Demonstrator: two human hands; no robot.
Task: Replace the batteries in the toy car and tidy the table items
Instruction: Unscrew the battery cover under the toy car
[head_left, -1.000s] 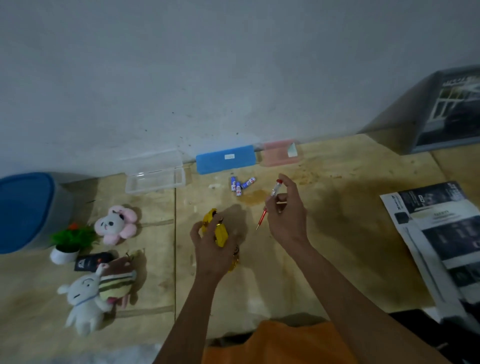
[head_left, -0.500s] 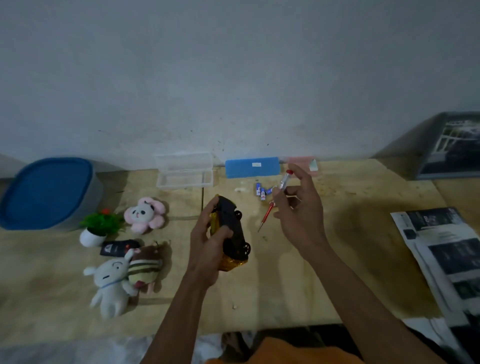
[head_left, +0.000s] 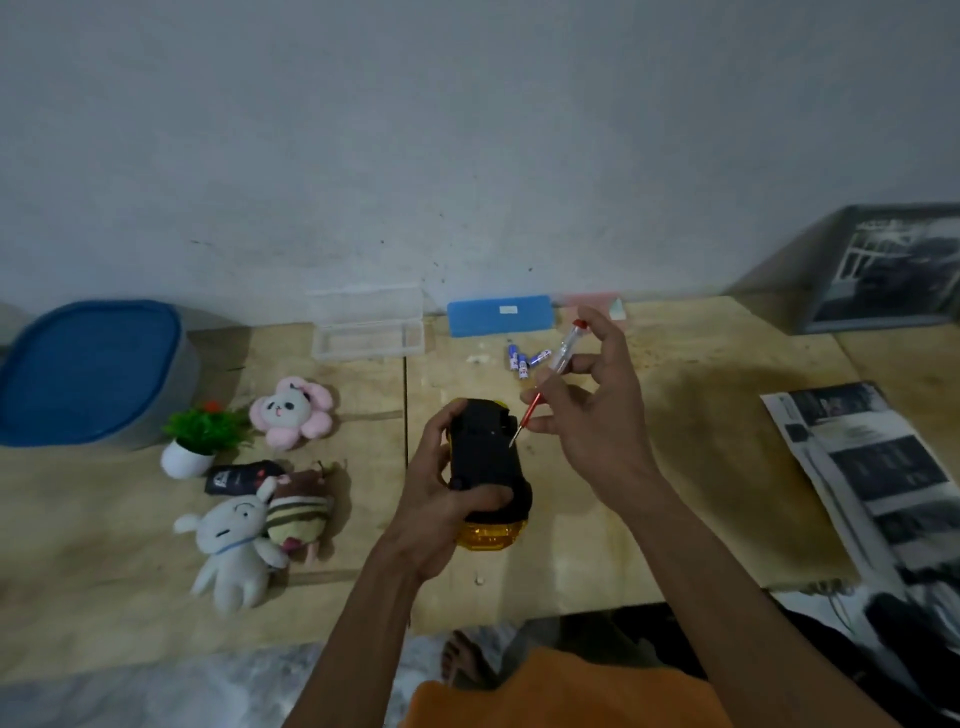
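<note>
My left hand (head_left: 441, 499) grips a yellow toy car (head_left: 485, 467) turned upside down, its black underside facing up, above the wooden table (head_left: 675, 467). My right hand (head_left: 597, 410) pinches a small screwdriver (head_left: 548, 379) with a clear handle, red cap and red shaft. The screwdriver's tip touches the right side of the car's underside. Several small blue batteries (head_left: 524, 359) lie on the table behind the car, near the wall.
A blue case (head_left: 498, 315), a pink case (head_left: 597, 304) and an open clear box (head_left: 366, 330) line the wall. On the left are a blue-lidded tub (head_left: 88, 371), a potted plant (head_left: 195, 439), three plush toys (head_left: 291, 413) and a black packet (head_left: 236, 475). Newspaper (head_left: 872, 467) lies right.
My left hand has turned the car from its yellow side to its black underside facing up. My right hand has brought the screwdriver tip down onto the car. The view has tilted and shifted.
</note>
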